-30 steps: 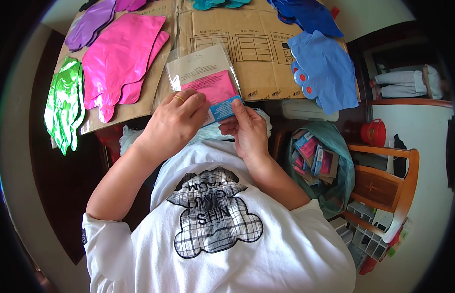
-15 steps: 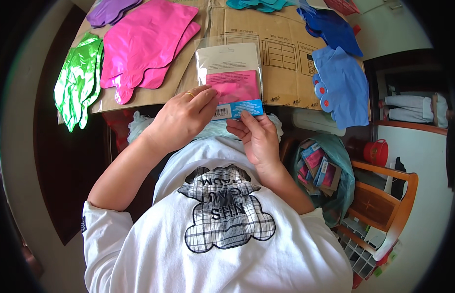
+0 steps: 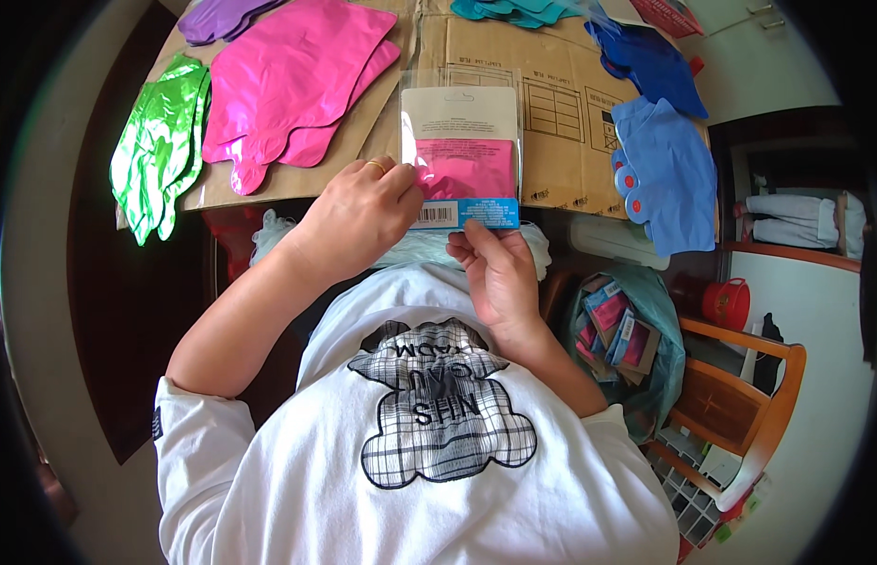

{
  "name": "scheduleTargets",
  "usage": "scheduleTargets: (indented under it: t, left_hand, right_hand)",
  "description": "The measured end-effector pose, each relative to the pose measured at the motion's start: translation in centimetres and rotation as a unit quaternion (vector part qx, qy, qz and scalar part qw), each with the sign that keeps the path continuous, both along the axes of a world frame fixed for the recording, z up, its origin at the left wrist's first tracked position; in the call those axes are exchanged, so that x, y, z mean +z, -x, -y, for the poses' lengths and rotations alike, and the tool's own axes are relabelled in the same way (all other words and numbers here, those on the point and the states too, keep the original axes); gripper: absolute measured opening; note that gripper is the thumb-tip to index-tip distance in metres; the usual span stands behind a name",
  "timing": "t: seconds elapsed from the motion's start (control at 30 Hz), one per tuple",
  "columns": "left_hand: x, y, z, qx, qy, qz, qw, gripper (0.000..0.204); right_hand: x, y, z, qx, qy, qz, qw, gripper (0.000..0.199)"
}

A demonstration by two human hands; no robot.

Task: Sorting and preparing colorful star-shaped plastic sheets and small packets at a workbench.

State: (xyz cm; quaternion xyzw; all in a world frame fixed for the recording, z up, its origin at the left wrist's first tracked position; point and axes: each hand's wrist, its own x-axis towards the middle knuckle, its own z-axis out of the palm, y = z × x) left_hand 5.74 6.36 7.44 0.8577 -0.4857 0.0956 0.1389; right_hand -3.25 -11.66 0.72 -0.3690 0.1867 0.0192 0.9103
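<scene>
Hang-hole packet [image 3: 471,174]: stretched straight ahead, long axis away.
Left hand [image 3: 368,209]: gripped lower-left edge.
Right hand [image 3: 501,273]: pinched bottom edge, equally near.

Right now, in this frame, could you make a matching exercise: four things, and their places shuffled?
1. Clear packet with pink contents
2. Shiny green stack
3. Light blue stack
4. Heap of packs

A. Cardboard's right edge
B. In the translucent teal bag
C. Held by left hand and right hand
D. Cardboard's left edge

Pairs: 1-C, 2-D, 3-A, 4-B
</scene>
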Motion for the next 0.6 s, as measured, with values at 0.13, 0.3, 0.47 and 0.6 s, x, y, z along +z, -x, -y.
scheduleTargets:
  t: [0.13,0.3,0.47,0.6]
  left_hand:
    - [-0.03,-0.34,-0.12,-0.023,0.004,0.039,0.999,0.015]
    - [-0.49,-0.7,-0.25,-0.039,0.015,0.067,0.997,0.018]
    - [-0.65,-0.65,-0.2,-0.046,0.016,0.073,0.996,0.021]
    - [-0.62,-0.42,0.03,-0.046,0.01,0.065,0.997,0.021]
  right_hand:
    - [-0.22,-0.12,-0.33,0.003,0.002,0.001,1.0,0.016]
    - [0.34,-0.22,-0.52,0.006,0.039,-0.017,0.999,0.015]
    - [0.41,-0.44,-0.79,0.0,0.058,-0.014,0.998,0.015]
    - [0.49,-0.64,-1.15,-0.041,0.064,-0.002,0.997,0.013]
